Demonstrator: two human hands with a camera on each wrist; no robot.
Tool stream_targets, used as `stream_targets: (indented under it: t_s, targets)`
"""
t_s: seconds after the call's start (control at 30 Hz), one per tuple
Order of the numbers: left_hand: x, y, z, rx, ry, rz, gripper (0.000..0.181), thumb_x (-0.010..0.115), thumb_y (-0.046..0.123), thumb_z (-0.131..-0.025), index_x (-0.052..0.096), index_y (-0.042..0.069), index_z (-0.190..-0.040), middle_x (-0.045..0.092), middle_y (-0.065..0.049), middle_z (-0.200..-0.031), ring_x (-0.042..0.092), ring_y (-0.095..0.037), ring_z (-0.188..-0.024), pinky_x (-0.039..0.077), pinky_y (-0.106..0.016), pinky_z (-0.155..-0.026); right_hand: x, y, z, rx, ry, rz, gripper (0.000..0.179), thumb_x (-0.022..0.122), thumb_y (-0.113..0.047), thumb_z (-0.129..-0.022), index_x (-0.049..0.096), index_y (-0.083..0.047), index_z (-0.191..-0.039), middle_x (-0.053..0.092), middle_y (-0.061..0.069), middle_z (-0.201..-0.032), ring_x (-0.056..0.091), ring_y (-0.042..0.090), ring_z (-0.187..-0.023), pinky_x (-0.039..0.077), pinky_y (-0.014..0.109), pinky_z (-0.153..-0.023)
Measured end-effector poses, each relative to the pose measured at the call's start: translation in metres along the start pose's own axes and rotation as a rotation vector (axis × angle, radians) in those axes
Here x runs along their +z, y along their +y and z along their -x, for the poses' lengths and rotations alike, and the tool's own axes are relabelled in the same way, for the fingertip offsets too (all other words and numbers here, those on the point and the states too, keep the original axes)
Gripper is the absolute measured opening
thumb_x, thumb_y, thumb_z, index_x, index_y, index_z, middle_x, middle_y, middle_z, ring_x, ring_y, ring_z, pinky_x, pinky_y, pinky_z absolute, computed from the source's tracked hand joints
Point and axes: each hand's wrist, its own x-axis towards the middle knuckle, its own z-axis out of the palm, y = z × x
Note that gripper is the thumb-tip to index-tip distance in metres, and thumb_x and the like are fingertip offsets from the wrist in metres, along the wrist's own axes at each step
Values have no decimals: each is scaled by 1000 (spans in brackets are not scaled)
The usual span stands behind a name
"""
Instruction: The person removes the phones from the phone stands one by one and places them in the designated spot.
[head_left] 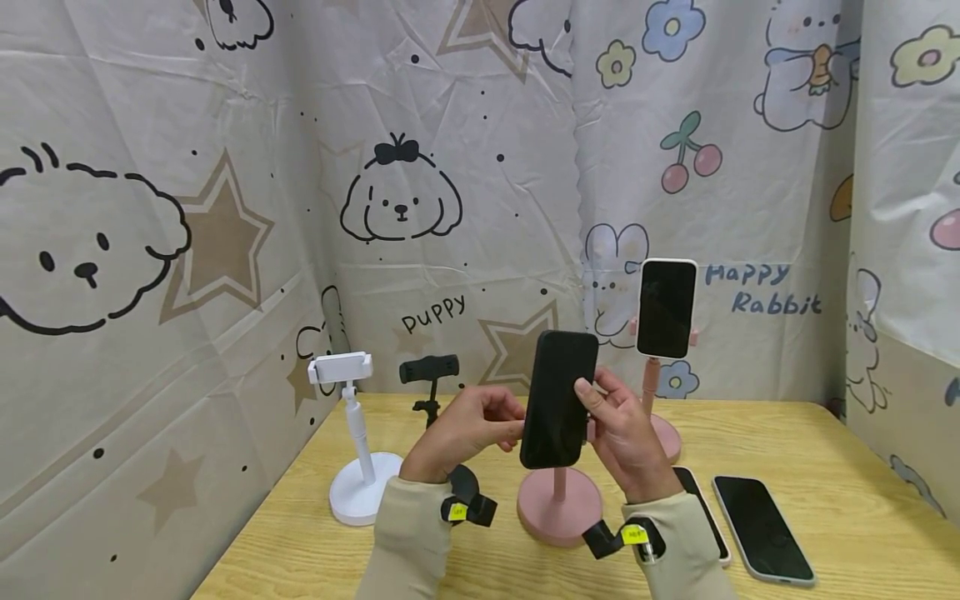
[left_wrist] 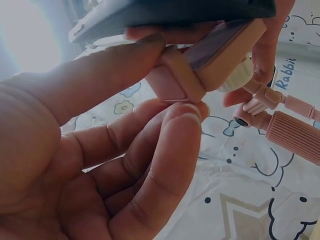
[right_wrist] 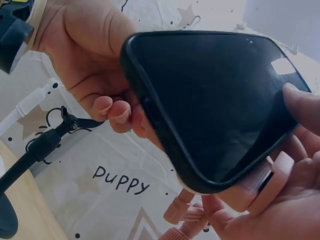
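A black phone (head_left: 555, 400) stands tilted upright over a pink phone stand (head_left: 560, 508) in the head view. My right hand (head_left: 628, 433) grips the phone's right side, thumb on the screen and fingers behind. On the other side, my left hand (head_left: 471, 429) reaches to the phone's left edge. In the left wrist view its thumb and fingertips pinch one end of the stand's pink clamp (left_wrist: 175, 80), beneath the dark phone (left_wrist: 165, 15). The clamp's other end (right_wrist: 275, 182) shows by the right palm in the right wrist view, against the phone's edge.
Behind to the right, a second pink stand (head_left: 651, 383) carries a white-framed phone (head_left: 666, 308). A white stand (head_left: 360, 442) and a black stand (head_left: 430, 375) are at the left. Two phones lie at the right, one light-edged phone (head_left: 763, 529) and another phone (head_left: 705, 517) partly behind the right sleeve.
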Motion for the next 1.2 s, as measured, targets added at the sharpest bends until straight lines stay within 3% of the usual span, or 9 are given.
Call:
stream_targets:
  t_s: [0.17, 0.37, 0.63, 1.07, 1.2]
  targets:
    - [0, 0, 0, 13, 1, 10, 12, 73, 15, -87, 67, 7, -94, 67, -9, -86, 63, -21, -73, 56, -33, -69, 0, 0, 1, 5, -48, 32, 34, 47, -13, -102, 46, -11, -136, 58, 4, -128, 60, 17, -110, 50, 33, -94]
    - [0, -1, -1, 4, -6, 9, 15, 74, 17, -86, 68, 8, -96, 69, -7, -90, 65, -21, -79, 57, -36, -71, -1, 0, 1, 14, -49, 29, 36, 48, -13, -102, 45, -11, -137, 58, 4, -129, 60, 17, -110, 49, 33, -95]
    - [2, 0, -2, -11, -55, -19, 21, 69, 22, -91, 72, 7, -105, 71, -5, -92, 68, -19, -83, 57, -34, -74, -4, -3, 3, -8, -67, 30, 37, 47, -12, -102, 44, -11, -139, 54, 3, -133, 56, 17, -115, 47, 35, -97]
    - [1, 3, -1, -29, -2, -78, 19, 70, 23, -90, 70, 11, -104, 70, -2, -91, 67, -25, -85, 55, -32, -75, -3, -17, 7, -97, -94, 51, 38, 41, -8, -104, 40, -7, -142, 49, 4, -139, 48, 16, -126, 40, 29, -104]
    - [-2, 1, 0, -38, 10, -105, 20, 71, 27, -89, 71, 13, -103, 70, -3, -91, 67, -21, -83, 55, -32, -76, -7, -21, 9, -126, -84, 54, 38, 39, -8, -104, 40, -7, -142, 46, 5, -141, 46, 17, -128, 41, 29, -104]
